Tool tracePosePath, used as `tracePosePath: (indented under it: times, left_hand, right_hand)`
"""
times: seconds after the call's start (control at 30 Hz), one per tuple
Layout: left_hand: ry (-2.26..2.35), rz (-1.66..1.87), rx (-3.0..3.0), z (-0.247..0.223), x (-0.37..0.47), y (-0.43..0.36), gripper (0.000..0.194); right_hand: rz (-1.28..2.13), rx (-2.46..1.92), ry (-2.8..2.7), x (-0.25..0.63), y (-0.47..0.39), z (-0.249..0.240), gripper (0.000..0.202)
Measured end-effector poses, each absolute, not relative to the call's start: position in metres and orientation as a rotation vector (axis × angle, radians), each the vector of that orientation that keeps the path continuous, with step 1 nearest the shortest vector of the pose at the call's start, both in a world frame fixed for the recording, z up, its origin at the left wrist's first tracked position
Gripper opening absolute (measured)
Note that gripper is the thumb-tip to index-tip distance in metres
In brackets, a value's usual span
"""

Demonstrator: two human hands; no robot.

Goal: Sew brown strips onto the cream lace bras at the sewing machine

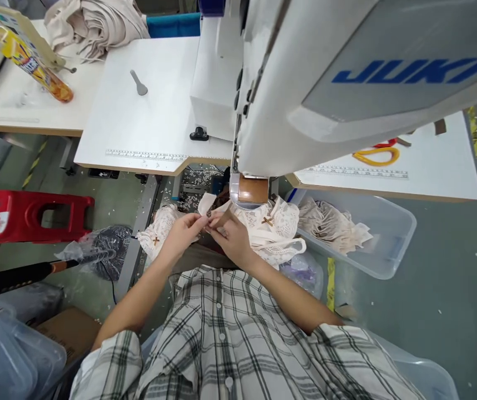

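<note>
White tables [159,72] are standing around the sewing machine [288,116]. Below it, the lace garment [283,212] is lying over the lap [196,259], and the left hand [185,233] and right hand [235,240] are pinching a pale strip [207,203] with nearly closed fingertips, which are partly hiding it. If the pinch is loosening, the strip could slip out of line. Its cream lace is showing floral pattern, soft folds and brown bows [267,221].
</note>
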State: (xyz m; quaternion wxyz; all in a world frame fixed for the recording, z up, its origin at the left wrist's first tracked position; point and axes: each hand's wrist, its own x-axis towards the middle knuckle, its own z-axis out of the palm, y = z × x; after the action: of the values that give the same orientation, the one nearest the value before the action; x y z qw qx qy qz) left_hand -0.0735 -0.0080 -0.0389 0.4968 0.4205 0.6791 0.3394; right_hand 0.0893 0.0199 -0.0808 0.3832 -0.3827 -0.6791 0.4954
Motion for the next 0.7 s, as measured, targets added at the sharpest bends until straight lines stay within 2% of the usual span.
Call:
tracePosePath:
  times: [0.13,0.23,0.37,0.57,0.7]
  left_hand:
    - [1.604,0.933,0.957,-0.047,-0.058,-0.007,0.035]
    - [1.675,0.946,1.066,-0.033,-0.055,-0.010,0.030]
    - [1.571,0.933,1.031,-0.016,-0.051,-0.015,0.030]
    - [1.502,0.948,0.913,-0.010,-0.040,-0.011,0.033]
    - [1.576,0.888,0.965,-0.012,-0.033,-0.003,0.034]
  right_hand:
    - [1.129,-0.936,-2.053,0.106,0.018,-0.084,0.014]
    - [1.091,-1.028,-2.067,0.120,0.023,-0.074,0.019]
    - [0.864,-1.018,-2.064,0.126,0.035,-0.057,0.030]
    - [0.758,-0.999,-2.055,0.116,0.043,-0.055,0.024]
    - [0.686,-0.965,-2.138,0.121,0.036,-0.062,0.026]
